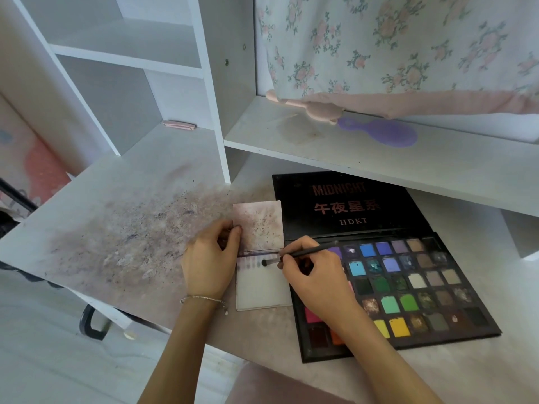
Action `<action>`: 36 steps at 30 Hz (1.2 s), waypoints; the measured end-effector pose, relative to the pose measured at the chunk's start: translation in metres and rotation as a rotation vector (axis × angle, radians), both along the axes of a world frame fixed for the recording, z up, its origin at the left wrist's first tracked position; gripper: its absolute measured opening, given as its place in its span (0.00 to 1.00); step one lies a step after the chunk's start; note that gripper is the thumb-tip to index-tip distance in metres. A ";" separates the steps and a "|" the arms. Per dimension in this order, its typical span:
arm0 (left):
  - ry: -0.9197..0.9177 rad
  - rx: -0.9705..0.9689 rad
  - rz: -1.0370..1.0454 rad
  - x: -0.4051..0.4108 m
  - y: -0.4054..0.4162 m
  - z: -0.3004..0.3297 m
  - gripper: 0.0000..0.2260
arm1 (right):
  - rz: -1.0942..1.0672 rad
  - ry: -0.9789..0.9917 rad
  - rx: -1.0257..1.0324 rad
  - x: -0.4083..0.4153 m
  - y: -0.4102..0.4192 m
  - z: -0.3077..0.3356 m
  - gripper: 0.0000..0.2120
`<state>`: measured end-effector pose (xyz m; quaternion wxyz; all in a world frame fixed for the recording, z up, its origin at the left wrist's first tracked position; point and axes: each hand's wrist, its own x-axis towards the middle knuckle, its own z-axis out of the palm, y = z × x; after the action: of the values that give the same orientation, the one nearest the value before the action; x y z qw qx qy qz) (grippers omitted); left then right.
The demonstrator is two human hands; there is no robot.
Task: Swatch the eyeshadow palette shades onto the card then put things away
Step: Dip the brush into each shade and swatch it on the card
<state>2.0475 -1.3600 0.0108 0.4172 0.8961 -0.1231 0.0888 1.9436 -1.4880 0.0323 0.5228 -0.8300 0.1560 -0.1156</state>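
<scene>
An open black eyeshadow palette (pixel 408 290) with several coloured pans lies on the desk at the right, its lid (pixel 344 208) flat behind it. Left of it lies a folded white card (pixel 264 290), its upper half (pixel 261 225) smudged with powder. A row of small purple swatches runs along the lower half's top edge. My right hand (pixel 315 275) grips a thin dark brush (pixel 300 253), and the brush tip touches the card beside the swatches. My left hand (pixel 211 258) pinches the card's left edge at the fold and rests on the desk.
The white desk (pixel 125 228) is stained with purplish powder left of the card. A shelf above holds a purple hairbrush (pixel 382 131) and a pink object (pixel 309 107). White cubby shelves (pixel 128 53) rise at the back left, with a pink clip (pixel 178 125). Floral cloth (pixel 408 45) hangs at the back right.
</scene>
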 end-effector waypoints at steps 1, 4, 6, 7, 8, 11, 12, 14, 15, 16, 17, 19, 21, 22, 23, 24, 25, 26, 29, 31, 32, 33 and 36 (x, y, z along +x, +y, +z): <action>-0.001 -0.001 -0.001 0.000 0.000 0.000 0.04 | 0.002 0.005 -0.005 0.000 0.000 0.000 0.09; -0.010 -0.009 0.004 0.000 0.000 0.000 0.04 | 0.004 0.001 -0.019 0.000 0.000 0.001 0.09; -0.020 -0.007 0.010 0.000 0.000 0.000 0.03 | 0.006 -0.008 -0.022 0.001 0.000 0.001 0.10; -0.024 -0.005 0.011 0.000 0.000 -0.001 0.03 | 0.007 -0.011 -0.027 0.001 0.000 0.001 0.10; -0.027 -0.005 0.011 0.000 0.000 -0.001 0.03 | 0.009 -0.011 -0.033 0.001 0.000 0.000 0.09; -0.029 -0.006 0.009 0.000 0.000 -0.001 0.03 | 0.017 -0.002 -0.041 0.001 0.000 -0.001 0.09; -0.027 -0.006 0.007 0.000 0.000 -0.001 0.04 | 0.019 -0.004 -0.042 0.001 0.000 -0.001 0.10; -0.024 -0.005 0.006 0.000 0.000 -0.001 0.04 | 0.020 -0.012 -0.047 0.001 0.000 -0.001 0.11; -0.024 -0.005 0.006 -0.001 0.000 -0.001 0.04 | 0.020 -0.017 -0.051 0.002 0.000 -0.001 0.11; -0.024 -0.005 0.005 -0.001 0.000 0.000 0.04 | 0.020 -0.019 -0.056 0.002 0.000 -0.001 0.11; -0.023 -0.004 0.004 -0.001 0.000 0.000 0.04 | 0.020 -0.019 -0.058 0.002 0.000 -0.001 0.11; -0.017 -0.001 0.002 -0.001 0.000 0.000 0.04 | 0.021 -0.017 -0.053 0.002 0.000 -0.001 0.11; -0.009 0.002 0.004 -0.001 0.000 0.000 0.04 | 0.023 -0.022 -0.051 0.002 0.000 0.000 0.11; -0.006 0.000 0.005 0.000 0.000 0.000 0.04 | 0.024 -0.026 -0.050 0.002 0.000 0.000 0.11; -0.005 -0.002 0.006 0.000 0.000 0.000 0.04 | 0.024 -0.029 -0.050 0.001 0.000 0.000 0.11; -0.005 -0.004 0.007 -0.001 0.000 0.000 0.05 | 0.024 -0.030 -0.050 0.001 0.000 -0.001 0.11; -0.005 -0.006 0.008 -0.001 0.000 0.000 0.05 | 0.024 -0.028 -0.050 0.001 0.000 -0.001 0.11; -0.006 -0.007 0.011 -0.001 0.000 0.000 0.04 | 0.024 -0.024 -0.050 0.001 0.000 -0.001 0.10; -0.006 -0.006 0.017 -0.001 0.000 0.000 0.04 | 0.023 -0.021 -0.057 0.001 0.000 -0.001 0.11; -0.008 -0.007 0.015 -0.001 0.000 0.000 0.04 | 0.024 -0.029 -0.061 0.001 0.000 -0.001 0.11; -0.010 -0.007 0.013 -0.001 0.000 0.000 0.04 | 0.024 -0.033 -0.063 0.002 0.000 0.000 0.12; -0.010 -0.007 0.011 -0.001 0.000 0.000 0.04 | 0.024 -0.033 -0.064 0.002 0.000 0.000 0.12; -0.010 -0.011 0.004 -0.001 0.000 0.000 0.04 | 0.028 -0.017 -0.069 0.001 0.000 0.000 0.11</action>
<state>2.0466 -1.3604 0.0108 0.4212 0.8936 -0.1229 0.0948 1.9450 -1.4879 0.0319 0.4970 -0.8486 0.1356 -0.1206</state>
